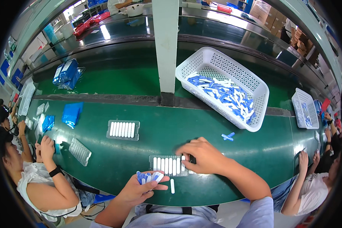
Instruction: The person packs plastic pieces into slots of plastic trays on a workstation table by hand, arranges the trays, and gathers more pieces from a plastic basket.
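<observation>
Cannot read any word, number or sign anywhere in the head view. Shows pale, label-like patches [58,72] on the blue wrapped packets [66,77] at the upper left, too small and blurred to decipher. Likewise cannot make out any marking on the brown cartons [270,17] in the upper right background.

Factory work floor; long green worktable [114,159], seated co-worker [51,193] at left, another worker [311,195] at right; perforated white basket [212,105] of small blue-and-white pieces [226,93] far right; cardboard boxes [261,13] stacked farther back.
</observation>
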Tool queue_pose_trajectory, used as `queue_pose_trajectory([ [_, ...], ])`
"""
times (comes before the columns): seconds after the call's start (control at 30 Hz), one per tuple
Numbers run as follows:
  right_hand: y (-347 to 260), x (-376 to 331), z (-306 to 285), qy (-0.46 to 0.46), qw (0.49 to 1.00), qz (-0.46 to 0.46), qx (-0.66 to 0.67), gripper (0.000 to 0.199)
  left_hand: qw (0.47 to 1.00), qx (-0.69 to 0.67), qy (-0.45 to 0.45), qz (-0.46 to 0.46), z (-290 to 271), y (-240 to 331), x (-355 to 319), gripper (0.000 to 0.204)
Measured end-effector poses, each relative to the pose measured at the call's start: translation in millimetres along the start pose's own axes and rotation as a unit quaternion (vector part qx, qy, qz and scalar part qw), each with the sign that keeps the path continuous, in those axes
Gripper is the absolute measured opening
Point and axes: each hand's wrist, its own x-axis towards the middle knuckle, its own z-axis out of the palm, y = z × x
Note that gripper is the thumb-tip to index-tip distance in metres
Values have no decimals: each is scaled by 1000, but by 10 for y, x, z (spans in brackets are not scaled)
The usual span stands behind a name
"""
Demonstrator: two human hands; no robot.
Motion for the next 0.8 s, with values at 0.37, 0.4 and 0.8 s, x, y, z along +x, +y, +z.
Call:
queue_pose_trajectory([
  [0.37, -430, -149, 160, 54, 989, -13, 140, 24, 998, 35, -54, -10, 148, -62, 66, 42],
  [0.4, -406, -199, 201, 55, 989, -11, 138, 24, 998, 35, -57, -11, 193, -63, 91, 42],
  [0.8, -87, -610, -119, 162, 925, 72, 335, 15, 998, 31, -44, 25, 170, -103, 146, 29],
])
